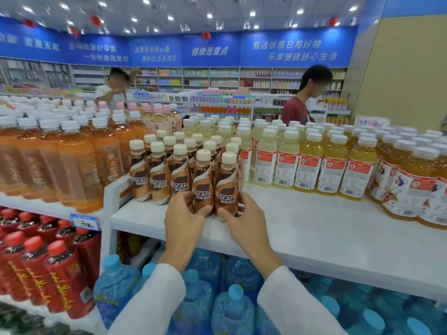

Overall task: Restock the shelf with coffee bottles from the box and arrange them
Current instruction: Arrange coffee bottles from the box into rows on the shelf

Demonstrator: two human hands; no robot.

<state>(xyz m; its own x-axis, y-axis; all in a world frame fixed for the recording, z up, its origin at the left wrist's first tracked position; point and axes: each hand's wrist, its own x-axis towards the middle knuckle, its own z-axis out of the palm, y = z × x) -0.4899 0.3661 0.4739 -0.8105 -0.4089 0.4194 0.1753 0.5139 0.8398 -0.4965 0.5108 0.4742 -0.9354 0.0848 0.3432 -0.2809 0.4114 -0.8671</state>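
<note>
Several brown coffee bottles with cream caps stand in rows on the white shelf [302, 228]. My left hand [185, 218] grips the base of one front coffee bottle [202, 182]. Right beside it stands another front coffee bottle [227, 183], and my right hand [242, 220] grips its base. Both bottles are upright and rest on the shelf at the front of the group [159, 170]. The box is not in view.
Tall orange tea bottles [79, 165] crowd the shelf to the left, yellow juice bottles [309, 160] to the right. Red-capped bottles [48, 269] and large blue water jugs [232, 305] fill the lower level. Two people stand in the aisle behind.
</note>
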